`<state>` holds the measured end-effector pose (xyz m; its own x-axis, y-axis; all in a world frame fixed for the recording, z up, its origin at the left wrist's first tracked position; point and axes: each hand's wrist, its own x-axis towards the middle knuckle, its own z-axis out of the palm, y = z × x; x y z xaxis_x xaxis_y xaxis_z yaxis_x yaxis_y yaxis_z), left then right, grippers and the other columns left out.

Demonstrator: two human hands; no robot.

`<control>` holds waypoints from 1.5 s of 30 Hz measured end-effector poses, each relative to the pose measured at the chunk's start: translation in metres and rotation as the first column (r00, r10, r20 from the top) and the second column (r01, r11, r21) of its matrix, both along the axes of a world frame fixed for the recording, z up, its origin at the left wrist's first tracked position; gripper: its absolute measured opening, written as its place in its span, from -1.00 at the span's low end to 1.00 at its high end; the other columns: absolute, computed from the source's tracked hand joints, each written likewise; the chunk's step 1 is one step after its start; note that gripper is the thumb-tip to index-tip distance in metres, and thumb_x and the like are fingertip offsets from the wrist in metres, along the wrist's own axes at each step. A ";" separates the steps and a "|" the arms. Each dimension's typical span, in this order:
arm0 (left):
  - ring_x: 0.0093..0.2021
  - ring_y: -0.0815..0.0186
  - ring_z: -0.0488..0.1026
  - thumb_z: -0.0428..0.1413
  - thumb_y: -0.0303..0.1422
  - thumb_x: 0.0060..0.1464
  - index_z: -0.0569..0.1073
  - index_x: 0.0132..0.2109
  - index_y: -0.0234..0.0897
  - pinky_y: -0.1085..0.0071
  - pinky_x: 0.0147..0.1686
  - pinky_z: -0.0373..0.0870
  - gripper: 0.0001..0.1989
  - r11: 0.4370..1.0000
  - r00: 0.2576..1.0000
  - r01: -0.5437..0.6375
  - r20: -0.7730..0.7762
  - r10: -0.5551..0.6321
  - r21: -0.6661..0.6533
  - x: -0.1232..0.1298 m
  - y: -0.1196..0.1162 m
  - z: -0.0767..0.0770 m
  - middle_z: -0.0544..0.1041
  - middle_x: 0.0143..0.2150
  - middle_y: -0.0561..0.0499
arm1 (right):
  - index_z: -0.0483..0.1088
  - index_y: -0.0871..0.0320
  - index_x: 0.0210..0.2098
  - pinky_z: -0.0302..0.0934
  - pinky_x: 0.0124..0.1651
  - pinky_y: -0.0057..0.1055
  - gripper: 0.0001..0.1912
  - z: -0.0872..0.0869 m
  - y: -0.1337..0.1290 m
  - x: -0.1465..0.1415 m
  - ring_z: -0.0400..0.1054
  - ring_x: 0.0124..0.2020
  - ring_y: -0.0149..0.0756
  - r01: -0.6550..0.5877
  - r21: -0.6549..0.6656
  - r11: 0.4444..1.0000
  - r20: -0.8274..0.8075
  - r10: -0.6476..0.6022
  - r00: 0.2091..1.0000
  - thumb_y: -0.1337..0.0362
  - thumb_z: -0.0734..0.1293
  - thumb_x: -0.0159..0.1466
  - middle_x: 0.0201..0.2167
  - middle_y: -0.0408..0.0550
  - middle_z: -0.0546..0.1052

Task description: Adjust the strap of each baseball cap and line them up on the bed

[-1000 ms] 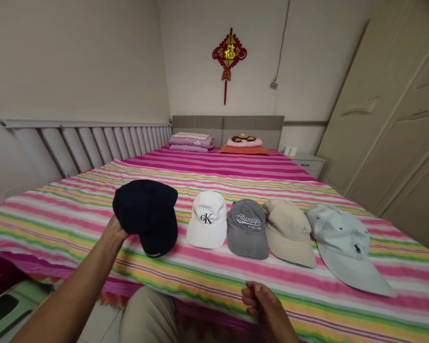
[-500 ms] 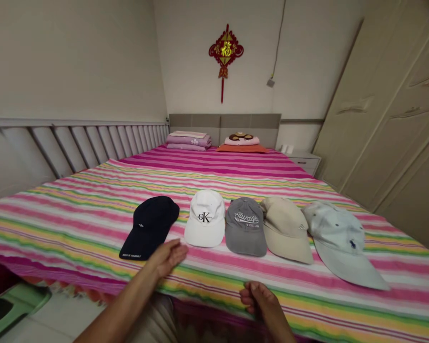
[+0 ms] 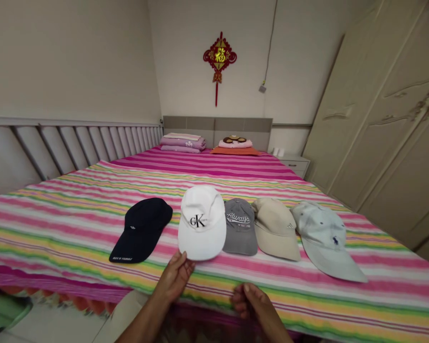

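Room: a bedroom with pale walls, a red knot ornament [image 3: 219, 59] hung above the headboard [image 3: 217, 127], and a cream wardrobe [image 3: 386, 128] along the right side.
Bed: the bed [image 3: 57, 209] carries a sheet striped in pink, white, yellow and green; a slatted rail [image 3: 75, 145] runs along its left edge.
Far edge: folded bedding [image 3: 182, 142] and a pillow [image 3: 235, 143] lie against the headboard, with a nightstand [image 3: 295, 164] just past the far right corner.
Caps: 5 caps sit in a row near the front edge of the bed, brims toward the front.
Navy cap [image 3: 141, 228]: leftmost, flat on the sheet, apart from the next one.
White cap [image 3: 201, 224]: 2nd from the left, marked "CK", its brim tipped up off the sheet; it overlaps the grey cap's left side.
Grey cap [image 3: 240, 227]: middle of the row, with script lettering on the front.
Beige cap [image 3: 274, 228]: 4th, touching the grey cap and the last one.
Pale blue cap [image 3: 323, 236]: rightmost, with the longest brim, nearest the bed's right edge.
Left hand [image 3: 174, 280]: at the front edge, thumb and fingers pinched on the white cap's brim.
Right hand [image 3: 252, 302]: below the front edge, fingers loosely curled, holding nothing visible.
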<state>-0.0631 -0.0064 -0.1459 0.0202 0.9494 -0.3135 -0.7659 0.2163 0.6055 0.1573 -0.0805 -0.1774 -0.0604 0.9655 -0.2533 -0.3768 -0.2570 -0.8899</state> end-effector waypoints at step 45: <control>-0.58 0.36 0.39 0.29 -0.44 -0.33 0.52 -0.52 -0.44 0.43 -0.46 0.28 -0.85 0.769 0.760 0.635 -0.237 -0.606 0.071 0.044 -0.049 0.071 0.51 -0.58 -0.08 | 0.42 0.20 -0.46 0.05 -0.52 -0.50 -0.68 0.095 -0.030 0.028 0.19 -0.60 -0.44 -0.130 0.175 0.976 0.018 0.129 0.992 0.06 0.43 -0.04 -0.62 -0.14 0.41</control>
